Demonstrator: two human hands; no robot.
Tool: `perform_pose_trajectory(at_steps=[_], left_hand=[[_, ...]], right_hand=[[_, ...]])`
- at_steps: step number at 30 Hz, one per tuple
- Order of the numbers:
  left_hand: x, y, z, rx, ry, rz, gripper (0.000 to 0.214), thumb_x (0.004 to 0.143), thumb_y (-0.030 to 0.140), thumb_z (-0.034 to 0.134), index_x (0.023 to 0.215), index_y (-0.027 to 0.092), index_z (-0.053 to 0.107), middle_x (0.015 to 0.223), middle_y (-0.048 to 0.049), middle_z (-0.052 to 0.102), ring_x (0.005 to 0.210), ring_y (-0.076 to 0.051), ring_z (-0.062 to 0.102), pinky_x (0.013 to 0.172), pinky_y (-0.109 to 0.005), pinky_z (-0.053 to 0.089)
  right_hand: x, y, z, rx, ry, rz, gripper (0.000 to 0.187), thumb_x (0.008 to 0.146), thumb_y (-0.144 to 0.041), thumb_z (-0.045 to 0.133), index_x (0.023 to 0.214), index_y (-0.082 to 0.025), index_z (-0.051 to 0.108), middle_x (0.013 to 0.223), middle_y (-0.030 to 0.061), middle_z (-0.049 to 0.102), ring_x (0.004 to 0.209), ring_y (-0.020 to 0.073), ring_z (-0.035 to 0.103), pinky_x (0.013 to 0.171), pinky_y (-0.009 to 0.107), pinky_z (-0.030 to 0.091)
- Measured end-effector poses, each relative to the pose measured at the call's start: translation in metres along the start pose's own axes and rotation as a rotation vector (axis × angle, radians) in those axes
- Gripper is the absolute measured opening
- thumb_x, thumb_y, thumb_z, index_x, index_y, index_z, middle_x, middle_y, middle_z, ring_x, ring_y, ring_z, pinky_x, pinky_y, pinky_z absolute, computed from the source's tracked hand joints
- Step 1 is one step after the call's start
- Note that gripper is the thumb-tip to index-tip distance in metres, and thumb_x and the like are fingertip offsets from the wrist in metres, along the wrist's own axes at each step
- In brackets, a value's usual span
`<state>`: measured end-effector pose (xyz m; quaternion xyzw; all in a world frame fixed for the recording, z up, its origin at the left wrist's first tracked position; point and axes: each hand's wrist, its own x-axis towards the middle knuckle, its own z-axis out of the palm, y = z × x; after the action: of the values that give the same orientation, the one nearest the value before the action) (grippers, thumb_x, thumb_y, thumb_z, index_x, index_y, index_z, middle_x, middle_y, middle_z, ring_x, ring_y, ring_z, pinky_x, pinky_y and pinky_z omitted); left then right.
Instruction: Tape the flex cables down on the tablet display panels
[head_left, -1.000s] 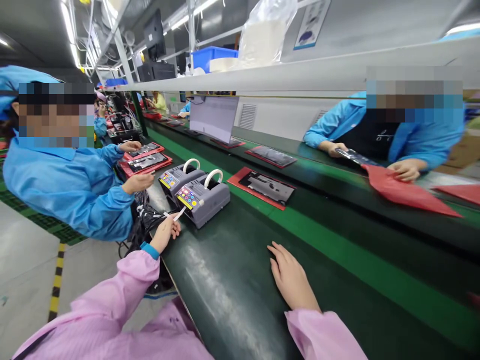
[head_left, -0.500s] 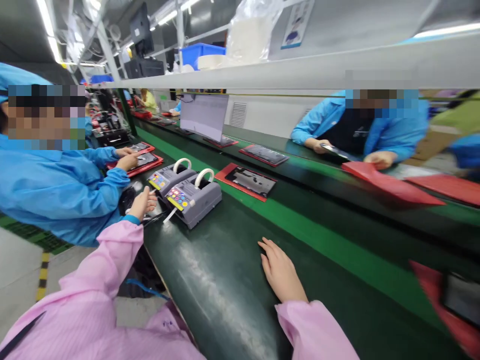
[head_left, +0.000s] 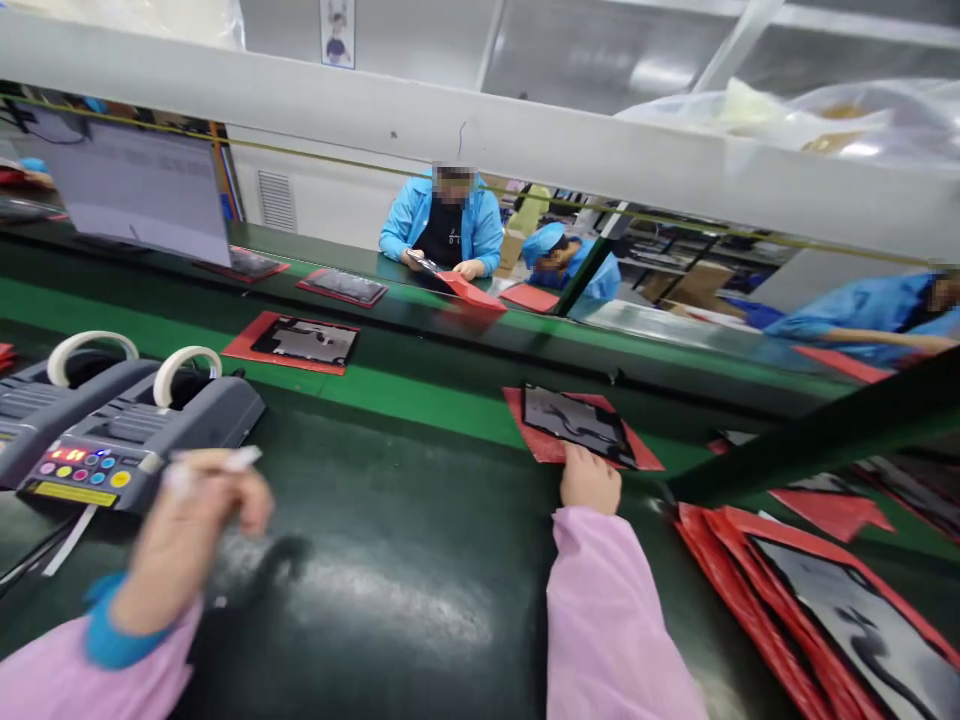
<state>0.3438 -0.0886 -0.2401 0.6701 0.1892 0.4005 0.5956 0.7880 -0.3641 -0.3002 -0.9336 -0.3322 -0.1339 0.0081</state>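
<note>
My left hand [head_left: 206,500], blurred and wearing a blue wristband, is raised in front of a grey tape dispenser [head_left: 150,430]. A short strip of white tape [head_left: 246,458] is pinched in its fingers. My right hand [head_left: 592,480] reaches forward, fingers closed on the near edge of a red sheet [head_left: 517,428]. On that sheet lies a flat black and grey tablet-like panel [head_left: 574,415]. Its thumb and part of the grip are hidden. Another white tape strip [head_left: 71,540] sticks out of the dispenser's front.
A second tape dispenser [head_left: 45,400] stands at the left. Another panel [head_left: 307,342] on red lies on the green strip [head_left: 405,405]. Stacked red sleeves with a panel [head_left: 855,610] lie at right, near a dark slanted post [head_left: 810,430]. Co-workers in blue sit across the bench.
The view has swung right. My left hand has left the dispenser front with a tape strip. My right hand has gone from resting on the bench to the red sheet and panel.
</note>
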Motion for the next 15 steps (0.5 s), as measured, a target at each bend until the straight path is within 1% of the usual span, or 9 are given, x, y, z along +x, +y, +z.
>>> perform_pose_trajectory(at_steps=[1, 3, 4, 5, 6, 8, 11, 13, 15], left_hand=[[0.001, -0.015, 0.033, -0.035, -0.106, -0.017, 0.020, 0.097, 0.043, 0.045, 0.112, 0.029, 0.046, 0.063, 0.0045, 0.060, 0.056, -0.013, 0.054, 0.059, -0.028, 0.045], [0.007, -0.047, 0.088, -0.115, -0.366, -0.163, 0.032, 0.099, 0.044, 0.044, 0.125, 0.026, 0.041, 0.072, 0.0018, 0.062, 0.058, -0.013, 0.056, 0.057, -0.027, 0.045], [0.010, -0.062, 0.109, -0.146, -0.467, -0.236, 0.040, 0.098, 0.045, 0.045, 0.131, 0.024, 0.037, 0.076, 0.0004, 0.062, 0.060, -0.013, 0.057, 0.055, -0.026, 0.044], [0.013, -0.076, 0.124, -0.152, -0.522, -0.285, 0.047, 0.096, 0.047, 0.047, 0.135, 0.022, 0.035, 0.077, -0.0001, 0.061, 0.059, -0.013, 0.057, 0.053, -0.026, 0.043], [0.015, -0.087, 0.134, -0.147, -0.559, -0.319, 0.052, 0.095, 0.047, 0.048, 0.138, 0.022, 0.033, 0.079, -0.0012, 0.061, 0.061, -0.014, 0.057, 0.052, -0.025, 0.042], [0.018, -0.103, 0.143, -0.157, -0.571, -0.349, 0.058, 0.095, 0.046, 0.049, 0.145, 0.023, 0.029, 0.085, -0.0030, 0.061, 0.067, -0.015, 0.058, 0.053, -0.025, 0.043], [0.018, -0.111, 0.141, -0.222, -0.544, -0.360, 0.067, 0.097, 0.042, 0.048, 0.152, 0.027, 0.013, 0.087, -0.0026, 0.060, 0.069, -0.014, 0.059, 0.056, -0.025, 0.045], [0.017, -0.112, 0.139, -0.262, -0.532, -0.362, 0.076, 0.096, 0.041, 0.051, 0.154, 0.029, 0.004, 0.088, -0.0022, 0.060, 0.067, -0.013, 0.058, 0.055, -0.024, 0.045], [0.017, -0.114, 0.140, -0.299, -0.515, -0.361, 0.082, 0.095, 0.039, 0.053, 0.154, 0.031, -0.003, 0.092, -0.0031, 0.059, 0.067, -0.012, 0.058, 0.055, -0.024, 0.045]], right_hand=[[0.004, 0.015, 0.000, -0.033, -0.024, 0.021, 0.046, 0.095, -0.012, 0.028, 0.131, -0.013, 0.056, 0.127, 0.0236, 0.061, 0.109, 0.0348, 0.058, 0.088, 0.052, 0.042], [0.017, 0.034, 0.002, -0.084, -0.078, 0.024, 0.046, 0.095, -0.010, 0.027, 0.126, -0.015, 0.061, 0.125, 0.0216, 0.062, 0.107, 0.0335, 0.060, 0.085, 0.050, 0.044], [0.026, 0.039, 0.004, -0.104, -0.107, 0.016, 0.045, 0.094, -0.008, 0.029, 0.123, -0.017, 0.062, 0.124, 0.0202, 0.062, 0.106, 0.0320, 0.061, 0.082, 0.047, 0.044], [0.035, 0.043, 0.005, -0.118, -0.139, 0.002, 0.044, 0.092, -0.006, 0.032, 0.120, -0.019, 0.063, 0.123, 0.0186, 0.062, 0.103, 0.0300, 0.062, 0.080, 0.044, 0.045], [0.044, 0.046, 0.007, -0.127, -0.173, -0.017, 0.044, 0.089, -0.003, 0.036, 0.118, -0.021, 0.064, 0.122, 0.0169, 0.062, 0.100, 0.0274, 0.063, 0.077, 0.040, 0.045], [0.061, 0.049, 0.009, -0.130, -0.233, -0.063, 0.045, 0.083, 0.002, 0.043, 0.114, -0.022, 0.065, 0.117, 0.0132, 0.063, 0.093, 0.0215, 0.064, 0.072, 0.032, 0.044], [0.079, 0.047, 0.012, -0.117, -0.259, -0.119, 0.040, 0.078, 0.002, 0.050, 0.108, -0.019, 0.066, 0.105, 0.0109, 0.064, 0.087, 0.0179, 0.063, 0.068, 0.027, 0.041], [0.088, 0.039, 0.010, -0.096, -0.224, -0.138, 0.035, 0.075, 0.001, 0.054, 0.103, -0.016, 0.065, 0.095, 0.0101, 0.064, 0.081, 0.0182, 0.063, 0.067, 0.027, 0.041], [0.097, 0.023, 0.004, -0.054, -0.144, -0.154, 0.032, 0.071, 0.001, 0.056, 0.098, -0.015, 0.064, 0.085, 0.0080, 0.063, 0.076, 0.0183, 0.062, 0.068, 0.027, 0.042]])
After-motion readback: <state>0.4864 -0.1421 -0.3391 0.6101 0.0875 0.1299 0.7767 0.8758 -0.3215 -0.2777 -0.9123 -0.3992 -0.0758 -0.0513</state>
